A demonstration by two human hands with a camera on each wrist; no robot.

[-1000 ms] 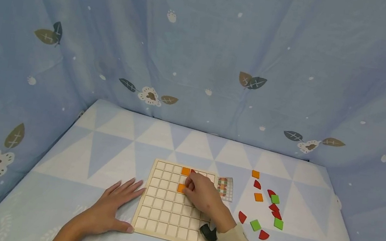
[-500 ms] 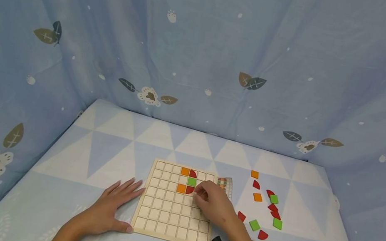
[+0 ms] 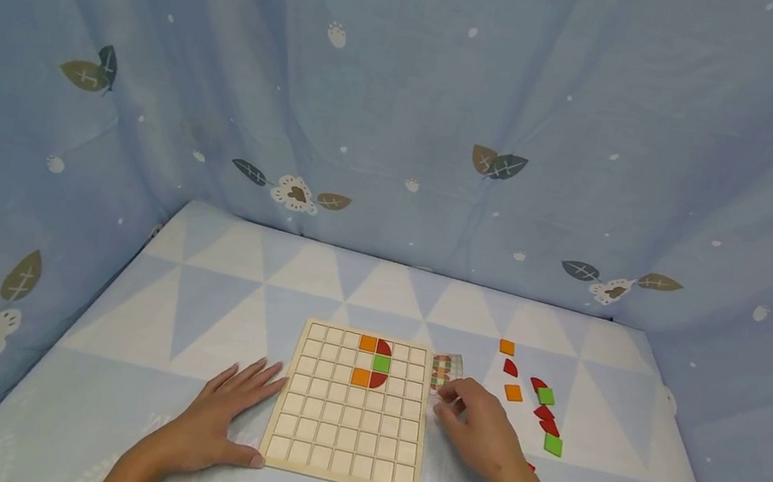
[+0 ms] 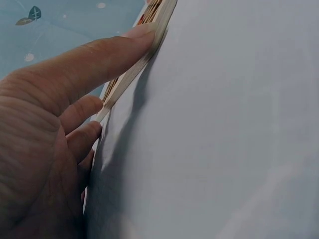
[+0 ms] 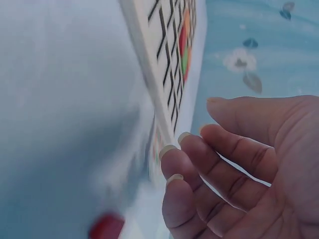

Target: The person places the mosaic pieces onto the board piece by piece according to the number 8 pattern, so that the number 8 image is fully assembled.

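A light wooden grid board (image 3: pixel 329 411) lies on the table. In its upper part sit two orange squares, the far one (image 3: pixel 368 343) and the near one (image 3: pixel 361 377), with a green square (image 3: pixel 381 364) between two red quarter-circles (image 3: pixel 384 348) in the column beside them. My left hand (image 3: pixel 223 422) rests spread on the table, its fingertips and thumb touching the board's left edge. Just off the board's right edge is my right hand (image 3: pixel 481 429), fingers loosely bent and nothing between them in the right wrist view. It partly covers a small printed pattern card (image 3: pixel 446 367).
Loose pieces lie to the right: orange squares (image 3: pixel 513 393), green squares (image 3: pixel 553 444) and several red quarter-circles (image 3: pixel 544 413). My right hand and forearm hide some of that area. A blue patterned curtain (image 3: pixel 407 109) hangs behind the table.
My right hand has moved right, off the board and toward the card, uncovering the green square and the near red quarter-circle. My left hand has stayed at the board's edge.
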